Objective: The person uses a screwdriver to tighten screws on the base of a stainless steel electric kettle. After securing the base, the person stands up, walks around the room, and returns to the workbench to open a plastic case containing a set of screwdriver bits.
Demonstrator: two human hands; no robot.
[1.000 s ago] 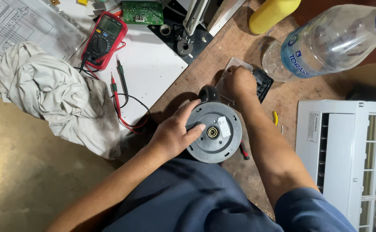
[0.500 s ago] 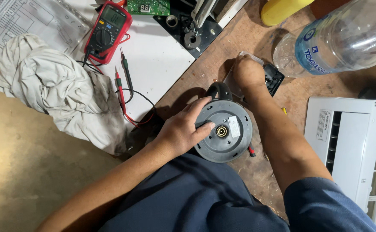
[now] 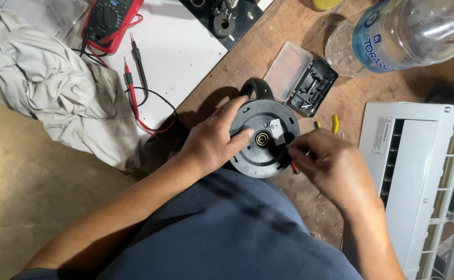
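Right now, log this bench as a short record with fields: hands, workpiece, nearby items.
left hand: resting on the grey disc, fingers spread over its top
right hand: at the disc's right edge, fingertips pinched; what it holds is too small to tell
disc centre: brass hub
behind disc: open bit case, bottle
left of disc: multimeter, rag
right: white grille
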